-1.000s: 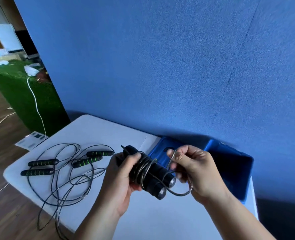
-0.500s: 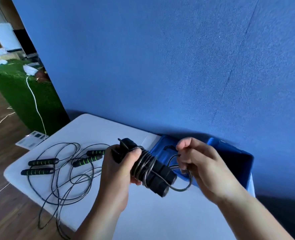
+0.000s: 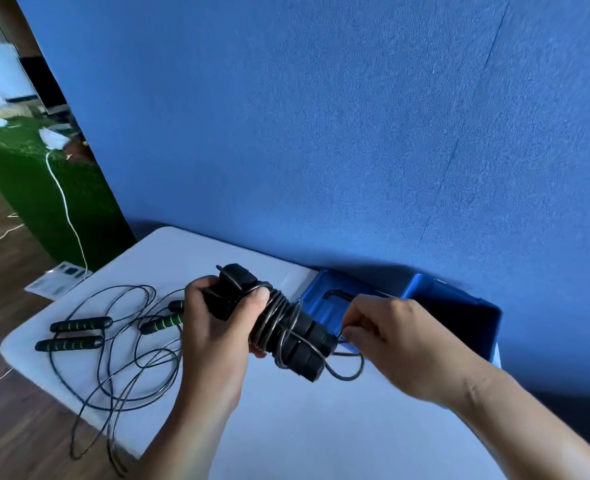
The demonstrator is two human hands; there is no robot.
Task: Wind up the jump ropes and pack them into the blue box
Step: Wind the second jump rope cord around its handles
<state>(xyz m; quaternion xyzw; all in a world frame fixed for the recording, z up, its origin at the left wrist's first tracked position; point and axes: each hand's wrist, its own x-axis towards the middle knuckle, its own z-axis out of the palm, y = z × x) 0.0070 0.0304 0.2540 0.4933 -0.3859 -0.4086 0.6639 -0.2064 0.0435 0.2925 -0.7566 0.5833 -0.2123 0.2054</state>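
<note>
The left hand (image 3: 217, 341) grips a pair of thick black jump-rope handles (image 3: 307, 344), held side by side above the white table (image 3: 286, 431). Its thumb lies across the coils of thin dark cable (image 3: 276, 318) wound round their middle. The right hand (image 3: 404, 355) pinches the free end of that cable between curled fingers, just beside the handles' lower ends, and a loose loop (image 3: 347, 375) hangs beneath. Behind the right hand, against the blue fabric wall (image 3: 356, 133), stands the open blue plastic box (image 3: 477, 306). A flat blue lid (image 3: 316, 297) lies just beside it on its left and carries a small bent black item (image 3: 338, 295), too small to identify. On the left part of the table lie two unwound jump ropes with black-and-green foam handles (image 3: 79, 323) — they sprawl in loose loops, some hanging over the near edge.
</note>
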